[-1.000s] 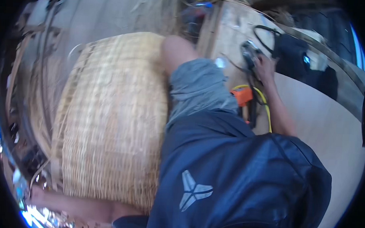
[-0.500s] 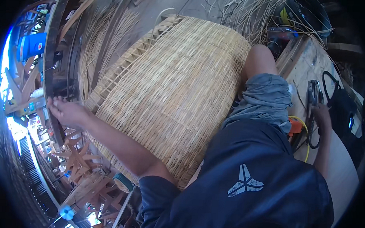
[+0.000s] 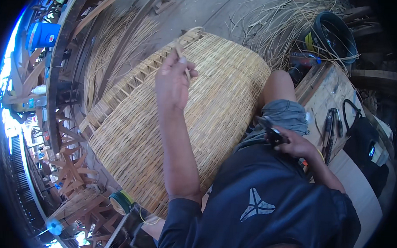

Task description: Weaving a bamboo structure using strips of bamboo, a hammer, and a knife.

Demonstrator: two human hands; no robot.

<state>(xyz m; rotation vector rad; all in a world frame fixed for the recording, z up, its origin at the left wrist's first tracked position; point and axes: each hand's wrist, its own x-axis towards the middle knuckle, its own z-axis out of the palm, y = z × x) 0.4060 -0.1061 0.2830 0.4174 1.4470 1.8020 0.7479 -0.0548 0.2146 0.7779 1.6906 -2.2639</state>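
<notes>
A large woven cane panel [image 3: 195, 102] lies slantwise in front of me against my bare knee. Its far-left edge has an open row of crossed strips. Above its upper part is my left hand [image 3: 173, 81], fingers closed around a thin pale cane strip [image 3: 179, 49] that sticks up past the fingertips. Close to my lap, my right hand [image 3: 296, 145] grips a dark hand tool [image 3: 276, 136] with a pointed metal end, resembling cutters or pliers; its exact kind is unclear.
At right, a wooden bench [image 3: 326, 98] carries other hand tools [image 3: 332, 124] and a black bag [image 3: 368, 145]. Beyond are loose cane strips [image 3: 276, 26] and a dark bucket [image 3: 335, 34]. A wooden beam [image 3: 56, 75] and a blue container [image 3: 45, 35] stand left. A green roll [image 3: 121, 202] lies near the panel.
My left hand has moved from beyond the panel's left edge to above it, now with a cane strip. The right hand has come from the bench to my lap, carrying the dark tool.
</notes>
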